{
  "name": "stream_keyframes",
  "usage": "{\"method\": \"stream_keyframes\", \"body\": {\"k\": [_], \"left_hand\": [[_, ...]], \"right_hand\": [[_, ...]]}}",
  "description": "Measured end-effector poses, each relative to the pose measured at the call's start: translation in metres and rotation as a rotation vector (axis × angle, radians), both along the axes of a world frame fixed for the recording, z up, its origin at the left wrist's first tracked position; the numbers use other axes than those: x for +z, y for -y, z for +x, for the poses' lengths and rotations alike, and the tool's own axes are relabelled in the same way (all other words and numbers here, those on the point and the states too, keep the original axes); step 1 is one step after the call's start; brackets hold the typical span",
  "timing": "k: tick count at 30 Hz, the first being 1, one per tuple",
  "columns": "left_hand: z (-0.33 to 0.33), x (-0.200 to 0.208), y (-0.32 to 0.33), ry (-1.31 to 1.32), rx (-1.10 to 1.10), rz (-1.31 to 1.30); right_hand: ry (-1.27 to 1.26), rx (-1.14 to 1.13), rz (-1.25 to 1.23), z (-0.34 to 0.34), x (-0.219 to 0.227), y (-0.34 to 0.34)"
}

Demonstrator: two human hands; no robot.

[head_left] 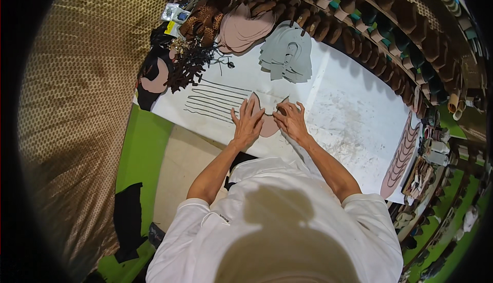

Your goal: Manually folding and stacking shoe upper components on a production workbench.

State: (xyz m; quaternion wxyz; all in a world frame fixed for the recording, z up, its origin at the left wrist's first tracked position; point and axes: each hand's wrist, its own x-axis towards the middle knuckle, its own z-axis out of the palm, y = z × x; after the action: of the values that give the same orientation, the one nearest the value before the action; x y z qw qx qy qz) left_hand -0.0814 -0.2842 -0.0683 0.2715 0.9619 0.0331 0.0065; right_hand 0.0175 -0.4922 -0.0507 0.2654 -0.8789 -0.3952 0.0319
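I see someone bent over a white table [336,129], a pink curved piece [269,128] lying flat before them. The left hand [248,122] and right hand [291,122] rest on either side of it, fingers bent, thumbs near its inner edge; I can't tell whether either one pinches it. Dark strips [215,99] lie just left.

A: How is the pink cut piece [269,128] finished?
B: Matt and smooth; a leather-like sheet is suggested.
A: Tabletop [331,98] and curtain [77,119]?
B: Tabletop is seen as smooth, smudged at right. Curtain is read as cloth, dotted, faintly glossy.
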Motion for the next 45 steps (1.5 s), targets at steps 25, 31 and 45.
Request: {"method": "stream_keyframes", "body": {"k": [25,31,45], "left_hand": [[0.012,0.008,-0.023,-0.001,-0.114,0.130],[0.010,0.005,-0.022,-0.015,-0.085,0.096],[0.005,0.000,-0.020,-0.010,0.003,0.049]], "right_hand": [[-0.153,-0.194,0.004,-0.007,0.005,-0.033],[-0.066,-0.125,0.039,-0.017,0.003,-0.032],[-0.048,-0.183,-0.081,-0.025,0.006,0.004]]}}
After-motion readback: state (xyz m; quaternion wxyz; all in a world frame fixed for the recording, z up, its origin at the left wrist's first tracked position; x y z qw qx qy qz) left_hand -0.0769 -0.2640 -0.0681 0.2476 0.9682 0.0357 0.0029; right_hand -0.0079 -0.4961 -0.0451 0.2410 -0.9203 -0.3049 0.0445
